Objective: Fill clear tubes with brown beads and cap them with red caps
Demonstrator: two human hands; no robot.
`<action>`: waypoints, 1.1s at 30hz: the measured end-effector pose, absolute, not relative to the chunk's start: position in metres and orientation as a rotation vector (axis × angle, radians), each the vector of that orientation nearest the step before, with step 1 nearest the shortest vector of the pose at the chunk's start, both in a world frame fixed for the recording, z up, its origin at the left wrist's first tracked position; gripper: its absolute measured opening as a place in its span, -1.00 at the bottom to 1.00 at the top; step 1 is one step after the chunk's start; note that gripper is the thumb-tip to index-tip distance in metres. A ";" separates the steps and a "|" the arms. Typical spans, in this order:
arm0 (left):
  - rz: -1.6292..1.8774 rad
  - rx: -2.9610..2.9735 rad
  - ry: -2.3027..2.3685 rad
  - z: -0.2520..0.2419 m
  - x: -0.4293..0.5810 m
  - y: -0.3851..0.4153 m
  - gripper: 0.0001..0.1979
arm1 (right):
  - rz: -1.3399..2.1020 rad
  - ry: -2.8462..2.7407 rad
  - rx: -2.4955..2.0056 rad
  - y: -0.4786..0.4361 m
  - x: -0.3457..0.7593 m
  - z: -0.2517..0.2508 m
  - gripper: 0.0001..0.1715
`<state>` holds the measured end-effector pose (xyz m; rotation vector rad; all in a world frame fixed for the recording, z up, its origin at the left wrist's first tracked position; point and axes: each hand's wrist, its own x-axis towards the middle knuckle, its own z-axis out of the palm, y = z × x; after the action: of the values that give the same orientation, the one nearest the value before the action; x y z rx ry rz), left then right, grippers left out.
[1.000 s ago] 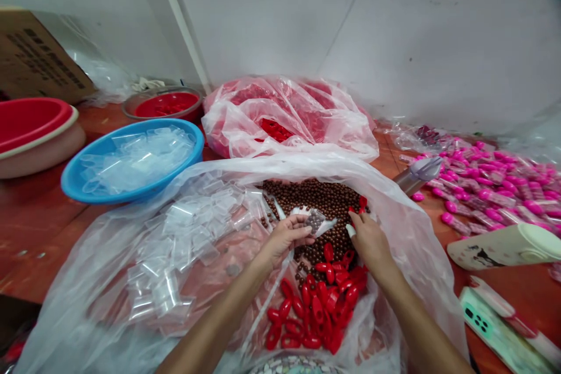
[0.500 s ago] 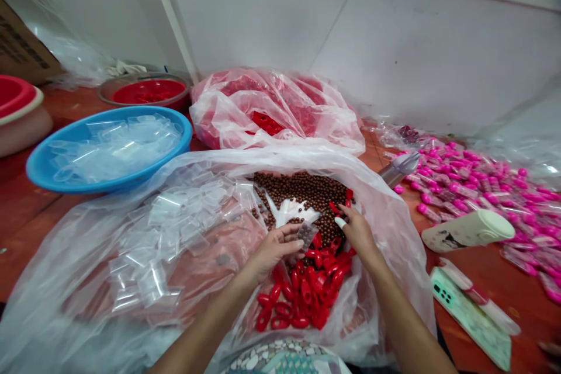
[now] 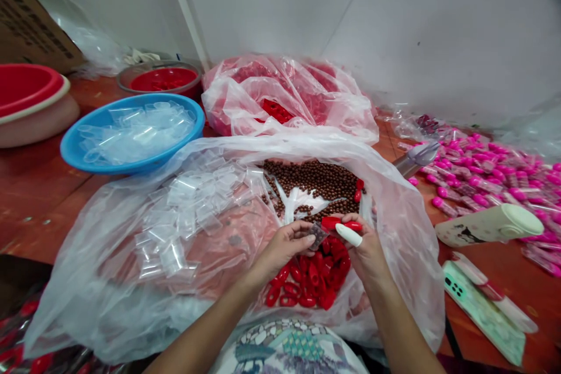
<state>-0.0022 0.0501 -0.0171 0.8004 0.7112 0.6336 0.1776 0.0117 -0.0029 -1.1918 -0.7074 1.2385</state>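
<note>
Between the fingertips of my left hand (image 3: 287, 246) is a small clear plastic tube (image 3: 318, 236) with brown beads inside. My right hand (image 3: 369, 248) grips a red plastic cap (image 3: 331, 223) right at the tube's end; whether the two touch is hard to tell. A white cover (image 3: 349, 235) sits on my right thumb. Below both hands lies a heap of red caps (image 3: 313, 277). Beyond them spread loose brown beads (image 3: 313, 174), and to the left several flat clear tubes (image 3: 184, 210). All rest on a translucent plastic sheet (image 3: 105, 304).
A blue basin (image 3: 131, 165) of clear tubes stands at back left, beside stacked basins (image 3: 35, 123). Behind the beads is a bag of red pieces (image 3: 289, 93). At right are pink-capped tubes (image 3: 495, 175), a cream bottle (image 3: 491, 225) and a phone (image 3: 482, 310).
My right hand has come back from the edge of the beads toward my left hand, bringing a red cap to the tube. The view has shifted slightly left and down.
</note>
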 end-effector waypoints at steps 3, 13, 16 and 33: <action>0.660 0.799 0.719 -0.018 -0.004 0.047 -0.64 | 1.163 -0.782 -1.241 0.001 0.165 -0.004 -0.72; 0.690 0.850 0.754 -0.011 -0.013 0.042 -0.66 | 1.052 -1.008 -1.440 -0.012 0.167 0.002 -0.65; 0.696 0.895 0.787 -0.012 -0.014 0.041 -0.66 | 1.080 -1.080 -1.477 -0.013 0.173 0.006 -0.71; 0.650 1.053 0.854 -0.005 -0.014 0.035 -0.68 | 1.057 -1.597 -1.518 -0.015 0.176 0.005 -0.59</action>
<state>-0.0144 0.0347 -0.0052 1.0533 0.8545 0.6496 0.1760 -0.0154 0.0051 -1.5179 -1.5974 1.0573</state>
